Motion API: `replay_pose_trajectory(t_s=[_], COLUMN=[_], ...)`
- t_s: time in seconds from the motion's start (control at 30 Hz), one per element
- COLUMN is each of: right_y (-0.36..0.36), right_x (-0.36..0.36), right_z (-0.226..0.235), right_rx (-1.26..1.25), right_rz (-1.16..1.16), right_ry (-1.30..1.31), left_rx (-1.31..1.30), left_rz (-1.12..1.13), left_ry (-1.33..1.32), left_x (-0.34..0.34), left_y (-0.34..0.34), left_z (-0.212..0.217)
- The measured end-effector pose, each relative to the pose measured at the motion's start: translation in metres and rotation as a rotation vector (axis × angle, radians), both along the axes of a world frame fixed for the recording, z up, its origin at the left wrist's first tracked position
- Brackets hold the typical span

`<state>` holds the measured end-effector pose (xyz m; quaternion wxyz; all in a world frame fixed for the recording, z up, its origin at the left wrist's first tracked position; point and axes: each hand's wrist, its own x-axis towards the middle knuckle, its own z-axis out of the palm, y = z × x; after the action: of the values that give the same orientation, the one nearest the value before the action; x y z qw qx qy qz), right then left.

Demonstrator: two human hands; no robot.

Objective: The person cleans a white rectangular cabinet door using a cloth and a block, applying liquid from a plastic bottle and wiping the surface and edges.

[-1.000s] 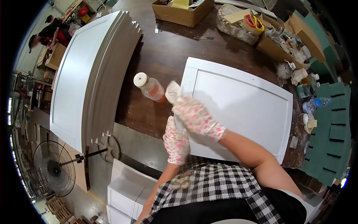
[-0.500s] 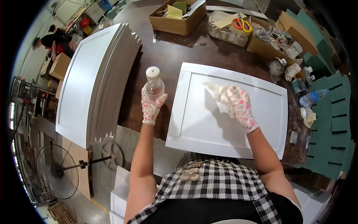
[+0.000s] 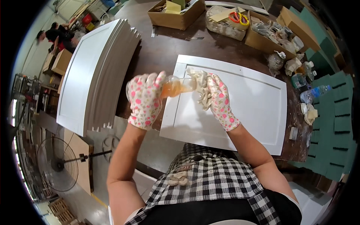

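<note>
My left hand, in a white glove with pink flowers, is wrapped round a clear plastic bottle. The bottle lies on its side in the air with orange-tinted liquid in it, its mouth end turned to the right against a crumpled off-white rag. Gripping that rag is my right hand, gloved alike. Both hands are above the left part of a white framed panel, which lies flat on the dark table.
A leaning stack of white panels stands at the left. Cardboard boxes, scissors and plastic bottles line the table's far and right sides. A standing fan is at lower left; a person works far left.
My left hand has lifted the bottle and tipped it from upright to sideways. My right hand has brought the rag leftward to the bottle's mouth.
</note>
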<state>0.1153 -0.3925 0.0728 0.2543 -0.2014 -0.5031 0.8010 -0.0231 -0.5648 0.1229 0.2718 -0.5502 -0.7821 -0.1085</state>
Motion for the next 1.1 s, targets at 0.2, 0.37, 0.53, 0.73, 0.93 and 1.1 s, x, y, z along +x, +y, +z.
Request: replay_pose_trajectory(t_s=[0.2, 0.37, 0.53, 0.73, 0.93, 1.1], right_y=[-0.007, 0.001, 0.03, 0.031, -0.006, 0.012], right_x=[-0.015, -0.044, -0.088, -0.084, -0.069, -0.11], right_z=[-0.006, 0.03, -0.004, -0.027, -0.081, -0.1], right_rx=[-0.208, 0.129, 0.531, 0.354, 1.603, 2.265], right_rz=[-0.211, 0.051, -0.056, -0.045, 0.178, -0.097], right_ry=[0.071, 0.022, -0.051, -0.186, -0.036, -0.212], left_rx=[-0.257, 0.372, 0.933, 0.923, 0.405, -0.071], left_rz=[0.123, 0.069, -0.056, 0.212, 0.454, 0.471], left_ry=[0.187, -0.239, -1.273, -1.224, -0.82, -1.003], left_x=[-0.001, -0.039, -0.063, -0.091, 0.025, 0.073], left_y=[0.014, 0.003, 0.027, 0.012, -0.03, -0.033], left_z=[0.039, -0.054, -0.153, -0.172, -0.158, -0.142])
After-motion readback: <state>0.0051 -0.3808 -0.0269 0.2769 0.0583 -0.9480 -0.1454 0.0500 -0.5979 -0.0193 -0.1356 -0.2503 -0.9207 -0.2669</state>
